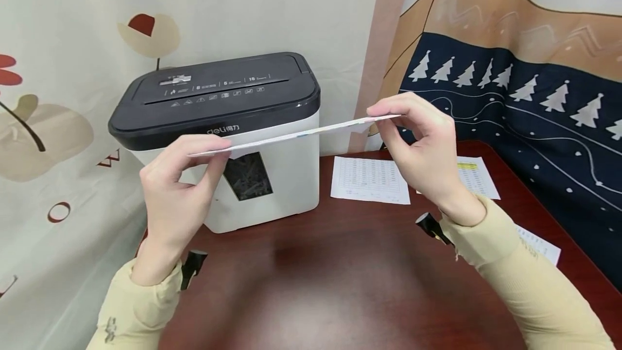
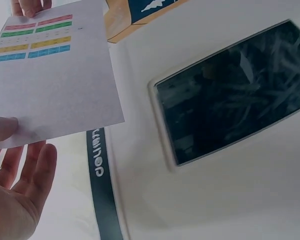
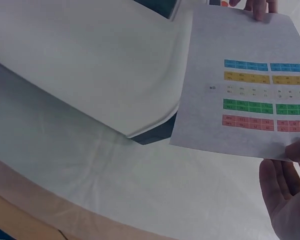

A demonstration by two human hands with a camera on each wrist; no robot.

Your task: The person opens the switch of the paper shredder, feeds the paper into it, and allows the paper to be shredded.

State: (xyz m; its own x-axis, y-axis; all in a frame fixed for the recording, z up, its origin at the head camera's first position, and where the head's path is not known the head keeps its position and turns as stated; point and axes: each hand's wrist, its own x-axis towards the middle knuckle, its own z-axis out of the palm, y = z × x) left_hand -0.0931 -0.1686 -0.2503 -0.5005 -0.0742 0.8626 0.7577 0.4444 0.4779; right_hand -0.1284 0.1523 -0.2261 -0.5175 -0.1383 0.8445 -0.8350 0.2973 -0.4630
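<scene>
A printed sheet of paper [image 1: 301, 134] is stretched between both hands, seen almost edge-on in the head view, in front of the paper shredder [image 1: 286, 161]. My left hand [image 1: 180, 182] pinches its left end between thumb and fingers. At the other end, slightly higher, my right hand [image 1: 423, 145] pinches the sheet. Both wrist views show coloured table rows on the paper [image 3: 205, 40], in red, green, yellow and blue. The shredder has a black lid [image 1: 218, 91] with a long slot and a dark window [image 1: 249, 176] in its white bin, where shreds show.
Behind my right hand, a printed sheet [image 1: 369, 180] lies on the dark red table [image 1: 330, 274]. Another sheet with yellow rows [image 1: 478, 177] lies farther right, and a third sheet [image 1: 541, 244] is partly under my right sleeve. Patterned curtains [image 1: 340, 26] hang behind the table.
</scene>
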